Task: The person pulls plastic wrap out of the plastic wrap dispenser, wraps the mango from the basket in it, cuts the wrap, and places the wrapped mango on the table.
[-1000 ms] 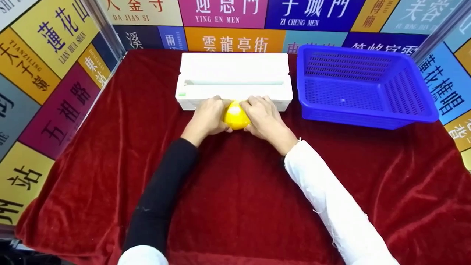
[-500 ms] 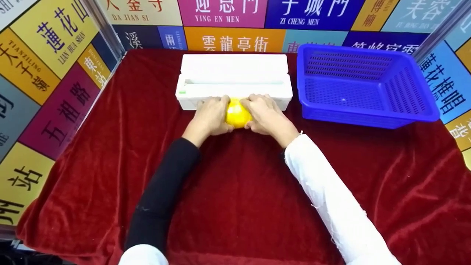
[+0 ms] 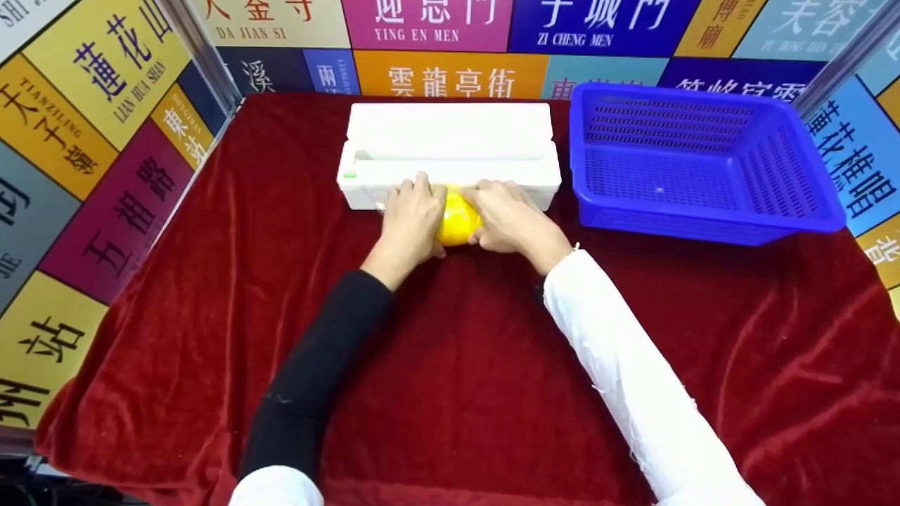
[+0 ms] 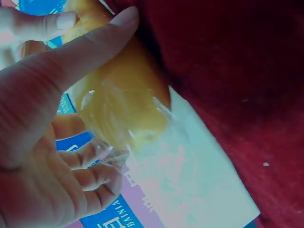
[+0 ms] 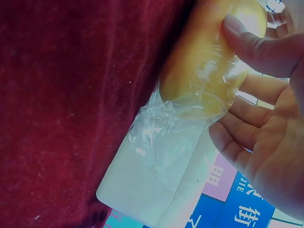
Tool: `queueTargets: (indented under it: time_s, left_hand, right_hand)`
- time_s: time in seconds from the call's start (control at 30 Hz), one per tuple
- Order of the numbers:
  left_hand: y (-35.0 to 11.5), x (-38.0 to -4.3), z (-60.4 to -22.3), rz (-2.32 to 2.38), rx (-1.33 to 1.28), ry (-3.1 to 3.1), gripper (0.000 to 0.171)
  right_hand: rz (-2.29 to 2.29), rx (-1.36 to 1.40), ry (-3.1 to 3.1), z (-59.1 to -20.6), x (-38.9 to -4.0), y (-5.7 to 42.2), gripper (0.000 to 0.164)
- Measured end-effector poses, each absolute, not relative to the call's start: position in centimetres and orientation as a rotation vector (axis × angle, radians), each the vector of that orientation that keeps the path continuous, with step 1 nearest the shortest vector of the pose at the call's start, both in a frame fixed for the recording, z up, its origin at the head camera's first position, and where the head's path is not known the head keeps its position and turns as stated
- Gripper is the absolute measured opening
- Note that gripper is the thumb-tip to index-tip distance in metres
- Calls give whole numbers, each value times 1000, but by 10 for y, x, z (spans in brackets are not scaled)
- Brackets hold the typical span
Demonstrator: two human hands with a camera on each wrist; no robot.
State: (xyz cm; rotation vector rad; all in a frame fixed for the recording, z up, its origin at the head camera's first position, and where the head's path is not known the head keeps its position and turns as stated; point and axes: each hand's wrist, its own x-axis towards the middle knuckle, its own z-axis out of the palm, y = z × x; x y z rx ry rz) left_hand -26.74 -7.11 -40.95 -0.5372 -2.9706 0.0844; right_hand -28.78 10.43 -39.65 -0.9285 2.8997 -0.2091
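Note:
A smooth, rounded yellow fruit (image 3: 458, 221) is between my two hands, close against the front of a white plastic-wrap dispenser (image 3: 450, 130). Clear plastic wrap (image 5: 156, 126) clings to the fruit and sticks out past its end in loose creases. My left hand (image 3: 415, 218) holds the fruit's left side. In the left wrist view its thumb lies across the yellow skin, with the other fingers curled by the bunched film. On the opposite side my right hand (image 3: 512, 218) grips the fruit, thumb on the near face and fingers behind. The hands hide both ends in the head view.
A blue slotted plastic basket (image 3: 703, 235) stands right of the dispenser. Dark red velvet cloth (image 3: 464, 365) covers the table, wrinkled toward the sides. Panels with coloured signs (image 3: 450, 74) enclose the back and sides, with metal posts (image 3: 214, 60) at the corners.
My left hand has swung inward and to the right, its fingers reaching farther over the fruit's far side. The fruit has shifted slightly right. My right hand has stayed nearly in place.

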Motion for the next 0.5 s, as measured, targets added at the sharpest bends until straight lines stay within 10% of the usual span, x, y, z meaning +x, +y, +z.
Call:
queueTargets:
  time_s: [0.5]
  left_hand:
    - [-84,-270,-407,-85,-599,-2921,80]
  right_hand:
    - [-339,-995,3011,-403,-270,111,75]
